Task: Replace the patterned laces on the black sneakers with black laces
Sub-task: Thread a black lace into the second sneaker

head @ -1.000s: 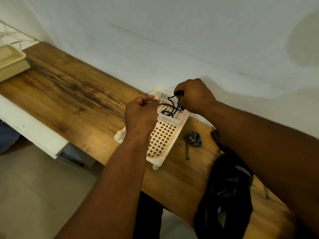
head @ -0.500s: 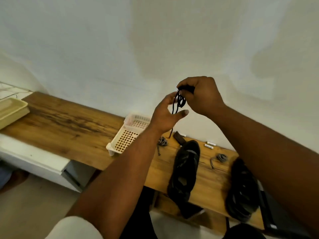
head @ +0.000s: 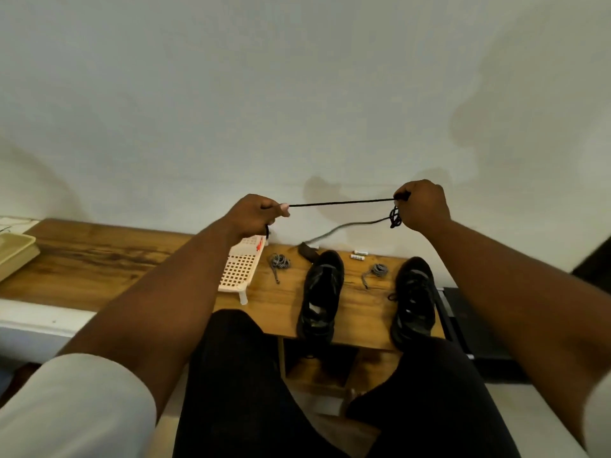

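A black lace [head: 342, 202] is stretched taut between my two hands, raised in front of the wall. My left hand [head: 254, 214] pinches one end, and my right hand [head: 421, 204] grips the other end with a tangled bunch of lace hanging below it. A loose tail trails from that bunch down toward the table. Two black sneakers stand on the wooden table [head: 99, 259] below: the left sneaker [head: 320, 292] shows no lace, and the right sneaker [head: 415, 299] has black lace in it. Two coiled patterned laces lie beside them, one [head: 279, 261] left of the shoes, the other [head: 377, 270] between them.
A cream perforated basket [head: 239, 271] stands on the table under my left forearm. A beige tray [head: 15, 252] sits at the far left. Two small white batteries [head: 358, 255] and a dark object [head: 307, 252] lie near the wall. A black device [head: 463, 319] borders the table's right edge.
My hands lifted the black lace out of the basket, then moved apart, pulling the bunched lace out into a straight line. The view swung right and down to both sneakers.
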`<state>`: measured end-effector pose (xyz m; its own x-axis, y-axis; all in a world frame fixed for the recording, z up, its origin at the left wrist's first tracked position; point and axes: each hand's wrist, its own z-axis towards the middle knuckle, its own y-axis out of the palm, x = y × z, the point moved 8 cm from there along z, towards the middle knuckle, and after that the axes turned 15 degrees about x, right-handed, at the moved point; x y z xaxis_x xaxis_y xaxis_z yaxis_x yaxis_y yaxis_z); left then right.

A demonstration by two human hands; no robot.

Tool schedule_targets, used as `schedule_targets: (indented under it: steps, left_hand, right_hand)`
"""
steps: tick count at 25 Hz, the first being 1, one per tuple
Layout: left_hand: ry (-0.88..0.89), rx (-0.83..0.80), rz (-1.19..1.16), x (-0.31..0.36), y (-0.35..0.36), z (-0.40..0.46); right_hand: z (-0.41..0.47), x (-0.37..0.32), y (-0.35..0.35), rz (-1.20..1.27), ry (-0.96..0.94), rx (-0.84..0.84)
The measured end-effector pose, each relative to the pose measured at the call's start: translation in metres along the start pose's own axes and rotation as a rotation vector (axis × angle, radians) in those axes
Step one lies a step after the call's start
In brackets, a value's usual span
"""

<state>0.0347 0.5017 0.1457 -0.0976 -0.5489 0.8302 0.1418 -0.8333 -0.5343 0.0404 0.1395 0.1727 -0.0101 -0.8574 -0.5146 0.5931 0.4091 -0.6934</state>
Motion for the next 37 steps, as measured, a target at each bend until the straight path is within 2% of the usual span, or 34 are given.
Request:
schedule_targets:
  steps: [2,4,6,9,11,12,15,18,20,23,25,27,30,32,34,37]
  left_hand:
    - [-0.008,0.020,0.062,-0.016,0.002,0.000]
    - [0.024,-0.055,0.276,-0.036,0.016,-0.001]
    - [-0.023,-0.110,0.378,-0.058,0.034,-0.007]
    - [-0.063,-0.210,0.233,-0.068,0.097,-0.017]
    - [0.044,-0.332,0.172,-0.058,0.154,-0.024]
    - [0.096,-0.339,0.167,-0.056,0.175,-0.025]
    - [0.076,-0.180,0.090,-0.073,0.200,-0.007]
    - [-0.121,-0.054,-0.018,-0.105,0.205,0.012]
    - [-0.168,0.032,-0.045,-0.118,0.199,0.029]
    - [-0.183,-0.092,-0.179,-0.123,0.205,0.043]
    - [-0.237,-0.180,-0.234,-0.128,0.212,0.039]
    - [-0.250,-0.169,-0.208,-0.132,0.214,0.035]
    - [-0.277,-0.144,-0.197,-0.134,0.214,0.034]
    - [-0.295,-0.155,-0.226,-0.132,0.217,0.034]
    - [-0.304,-0.156,-0.227,-0.130,0.221,0.032]
    - [-0.319,-0.064,-0.175,-0.139,0.225,0.034]
  right_hand:
    - [-0.014,0.034,0.013,-0.045,0.073,-0.032]
    - [-0.027,0.056,0.032,-0.049,0.134,-0.069]
    - [-0.044,0.066,0.048,-0.039,0.181,-0.118]
    - [-0.080,0.061,0.094,-0.010,0.180,-0.318]
    - [-0.105,0.033,0.132,0.189,0.095,-0.412]
    - [-0.117,0.018,0.152,0.319,0.063,-0.459]
    - [-0.141,0.008,0.196,0.584,0.170,-0.494]
    - [-0.127,0.028,0.222,0.539,0.211,-0.480]
    - [-0.108,0.044,0.234,0.495,0.281,-0.482]
    - [-0.096,0.051,0.246,0.540,0.357,-0.575]
    - [-0.105,0.049,0.256,0.578,0.307,-0.673]
    - [-0.112,0.046,0.261,0.587,0.238,-0.698]
    - [-0.113,0.053,0.263,0.686,0.358,-0.720]
    - [-0.114,0.050,0.262,0.669,0.293,-0.757]
    - [-0.116,0.047,0.262,0.594,0.204,-0.708]
    - [-0.116,0.054,0.263,0.574,0.254,-0.598]
